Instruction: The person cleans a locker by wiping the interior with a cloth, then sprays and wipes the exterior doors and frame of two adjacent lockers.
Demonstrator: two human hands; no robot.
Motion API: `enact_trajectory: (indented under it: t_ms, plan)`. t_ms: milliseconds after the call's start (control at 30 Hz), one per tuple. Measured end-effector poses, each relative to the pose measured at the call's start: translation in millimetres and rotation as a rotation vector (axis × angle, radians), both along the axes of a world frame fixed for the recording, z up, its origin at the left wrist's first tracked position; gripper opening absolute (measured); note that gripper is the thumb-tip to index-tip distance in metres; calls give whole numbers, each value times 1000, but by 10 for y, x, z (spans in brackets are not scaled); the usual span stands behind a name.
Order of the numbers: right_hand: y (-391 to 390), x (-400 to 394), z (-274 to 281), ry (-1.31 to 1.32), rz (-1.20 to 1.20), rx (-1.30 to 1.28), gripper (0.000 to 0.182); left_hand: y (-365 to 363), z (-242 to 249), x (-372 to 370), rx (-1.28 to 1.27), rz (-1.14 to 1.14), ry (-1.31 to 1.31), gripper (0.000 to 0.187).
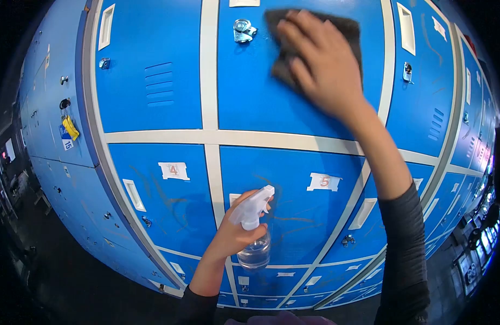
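My left hand (236, 230) is wrapped around a clear spray bottle (254, 253) with a white trigger head and some clear liquid inside. The bottle is upright in front of the blue locker door with the number 5 label (324, 182). Higher up, my right hand (320, 59) presses a dark grey cloth (344, 33) flat against the upper middle locker door (250, 92). Some blur shows on the hand and cloth. A metal latch (243, 31) sits on that door, left of the cloth.
White frame strips (209, 65) divide the lockers. Beside them are a door with a number 4 label (174, 171), a slotted vent (159, 84) and several metal locks. A yellow key tag (71, 128) hangs on the left lockers. Dark scuff marks (293, 219) streak the lower doors.
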State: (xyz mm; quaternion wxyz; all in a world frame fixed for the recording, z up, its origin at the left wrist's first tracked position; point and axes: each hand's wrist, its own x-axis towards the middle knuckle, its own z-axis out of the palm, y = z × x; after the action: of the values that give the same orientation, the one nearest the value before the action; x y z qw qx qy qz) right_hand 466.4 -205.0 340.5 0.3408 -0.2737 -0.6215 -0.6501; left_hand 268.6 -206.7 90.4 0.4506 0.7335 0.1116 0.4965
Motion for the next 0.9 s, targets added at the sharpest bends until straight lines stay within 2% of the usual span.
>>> enact_trajectory:
  t_ms: [67,133,167,233,333,433,533,633,767,900]
  plan:
    - [-84,-97,-383,-134,11,-200,56,4,0,-4,19,-12,-9,65]
    - [-114,-193,-781,-263,-15,-445,57,0,8,-8,10,-16,1,65]
    - [-128,-209,-940,-327,-7,-484,57,-5,10,-10,6,-17,5,65]
    - [-166,-248,-923,-349,-29,-548,57,8,0,-10,22,-26,-3,65]
    - [-52,-357,-756,-327,-18,-433,56,9,5,-9,6,-29,-13,65]
    - [169,-557,-521,-213,87,-296,55,-2,3,8,7,-9,2,65]
    - [272,-761,-460,-116,93,-220,56,-10,6,1,24,2,16,65]
    - [214,-750,-623,-105,103,-252,58,-7,-4,-4,16,-14,1,65]
    - [-25,-485,-968,-188,7,-424,63,-9,-2,-7,-29,-32,-16,65]
    - [-197,-171,-904,-154,-37,-486,67,3,-5,-20,-3,-44,-12,65]
